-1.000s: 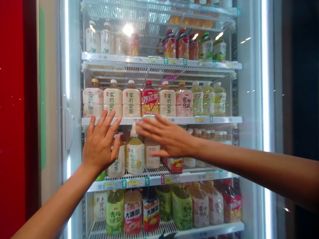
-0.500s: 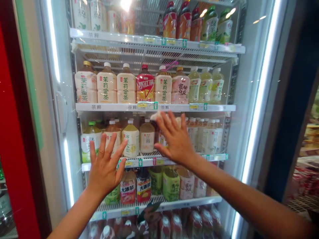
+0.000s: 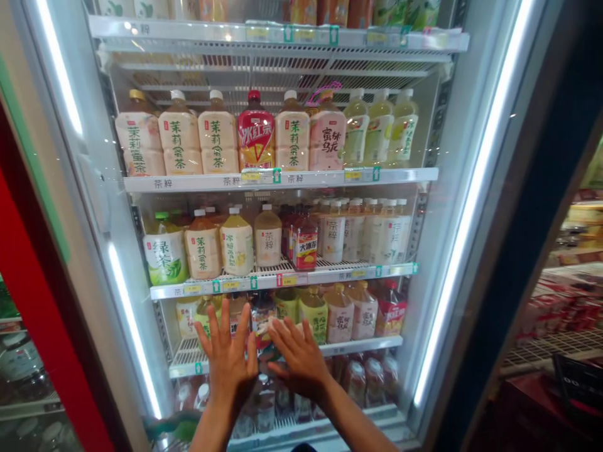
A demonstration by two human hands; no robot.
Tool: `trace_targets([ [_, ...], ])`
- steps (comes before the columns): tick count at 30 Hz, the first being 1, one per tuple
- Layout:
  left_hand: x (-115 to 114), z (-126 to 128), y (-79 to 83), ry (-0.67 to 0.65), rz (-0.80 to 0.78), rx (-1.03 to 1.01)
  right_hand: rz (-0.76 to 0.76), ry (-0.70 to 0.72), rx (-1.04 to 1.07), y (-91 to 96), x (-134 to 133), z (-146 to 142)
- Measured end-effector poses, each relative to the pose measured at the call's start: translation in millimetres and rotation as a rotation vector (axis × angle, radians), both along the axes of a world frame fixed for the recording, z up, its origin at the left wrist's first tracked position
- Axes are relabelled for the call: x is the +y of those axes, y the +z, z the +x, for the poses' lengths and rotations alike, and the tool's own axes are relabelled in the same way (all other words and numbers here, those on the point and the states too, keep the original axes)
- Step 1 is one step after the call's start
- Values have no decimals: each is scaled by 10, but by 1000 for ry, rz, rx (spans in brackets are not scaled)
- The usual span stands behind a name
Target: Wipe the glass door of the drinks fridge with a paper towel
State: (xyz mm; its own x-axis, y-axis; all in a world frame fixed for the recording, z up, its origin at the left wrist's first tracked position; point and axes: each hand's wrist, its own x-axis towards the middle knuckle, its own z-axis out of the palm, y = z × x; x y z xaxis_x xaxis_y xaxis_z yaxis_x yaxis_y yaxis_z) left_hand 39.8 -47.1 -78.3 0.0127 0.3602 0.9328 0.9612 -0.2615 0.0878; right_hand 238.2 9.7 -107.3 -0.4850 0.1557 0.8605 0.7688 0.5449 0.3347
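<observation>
My left hand (image 3: 230, 358) is open, fingers spread and palm facing the glass door (image 3: 188, 198) of a drinks cooler. It appears to rest on the glass, in front of the lower bottle shelf. To its right, my right hand (image 3: 301, 364) lies nearly flat, pressing a white cloth (image 3: 266, 326) to the glass. Only small edges of the cloth show around the fingers; the rest is hidden beneath them. Behind the hands, through the glass, stand green tea bottles (image 3: 313, 314) and pale pink-labelled bottles (image 3: 340, 317).
Several rows of bottled drinks stand on white shelves (image 3: 282, 182) inside the cooler. Bright light strips run down its left (image 3: 134, 326) and right (image 3: 471, 207) sides. A red panel (image 3: 38, 314) borders the left. Wire shelving with packaged goods (image 3: 560, 314) stands at the right.
Both hands have moved down to the lower shelf level and closer together. The right hand has carried the cloth down and left. The view has tilted slightly.
</observation>
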Motion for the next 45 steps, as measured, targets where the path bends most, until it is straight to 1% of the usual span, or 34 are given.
trace_targets([
  [1, -7, 50, -58, 8, -14, -13, -14, -23, 53, -114, 4, 49],
  [3, -21, 127, -163, 22, -30, -16, -61, -129, 316, -255, 28, 160],
  [5, -23, 184, -234, 24, -38, 3, -99, -220, 570, -315, 44, 212],
  [6, -19, 210, -251, 19, -41, 12, -103, -234, 628, -333, 44, 204],
  [7, -10, 237, -256, 11, -42, 17, -106, -222, 610, -349, 40, 180],
  [9, 12, 285, -239, -4, -42, 18, -111, -163, 429, -365, 40, 143],
  [10, 22, 302, -223, -8, -39, 17, -107, -141, 349, -354, 52, 155],
  [11, 29, 311, -206, -9, -36, 18, -96, -136, 323, -327, 75, 197],
  [12, 34, 312, -189, -6, -34, 19, -79, -150, 364, -282, 106, 262],
  [15, 28, 283, -152, 6, -48, 19, -41, -248, 729, -101, 201, 492],
  [16, 24, 276, -143, 6, -54, 22, -46, -261, 799, -54, 218, 542],
  [17, 22, 276, -134, 5, -60, 25, -61, -255, 799, -25, 225, 576],
  [18, 22, 286, -123, 1, -61, 27, -79, -229, 715, -15, 227, 602],
  [20, 33, 335, -100, -8, -56, 31, -88, -155, 426, -33, 236, 680],
  [21, 41, 369, -88, -13, -52, 32, -78, -139, 326, -45, 252, 752],
  [22, 51, 406, -77, -20, -51, 35, -59, -147, 310, -51, 278, 849],
  [23, 60, 441, -67, -26, -49, 41, -40, -177, 388, -46, 313, 961],
  [26, 76, 515, -51, -37, -52, 60, 7, -272, 891, 3, 411, 1244],
  [27, 77, 529, -49, -40, -51, 62, 9, -276, 992, 15, 425, 1281],
  [28, 77, 538, -48, -42, -51, 62, 0, -268, 1012, 19, 425, 1288],
  [29, 78, 544, -46, -45, -50, 59, -19, -250, 947, 16, 414, 1274],
  [32, 87, 559, -37, -47, -56, 51, -83, -185, 550, 13, 365, 1247],
  [33, 93, 565, -33, -45, -60, 52, -84, -185, 503, 32, 358, 1272],
  [34, 101, 572, -30, -44, -63, 54, -77, -197, 536, 63, 358, 1311],
  [37, 126, 595, -30, -40, -63, 57, -56, -252, 842, 190, 366, 1391],
  [38, 132, 601, -32, -40, -64, 55, -57, -252, 874, 224, 357, 1373],
  [39, 138, 605, -35, -40, -65, 53, -65, -239, 835, 248, 341, 1330],
  [40, 142, 606, -38, -37, -68, 48, -73, -216, 729, 263, 317, 1270],
  [42, 145, 597, -41, -31, -72, 43, -73, -162, 443, 284, 266, 1145],
  [43, 143, 587, -42, -29, -72, 43, -68, -146, 339, 298, 245, 1097],
  [44, 140, 574, -41, -27, -69, 42, -65, -147, 304, 318, 232, 1062],
  [45, 137, 557, -40, -26, -65, 38, -60, -163, 345, 342, 225, 1033],
])
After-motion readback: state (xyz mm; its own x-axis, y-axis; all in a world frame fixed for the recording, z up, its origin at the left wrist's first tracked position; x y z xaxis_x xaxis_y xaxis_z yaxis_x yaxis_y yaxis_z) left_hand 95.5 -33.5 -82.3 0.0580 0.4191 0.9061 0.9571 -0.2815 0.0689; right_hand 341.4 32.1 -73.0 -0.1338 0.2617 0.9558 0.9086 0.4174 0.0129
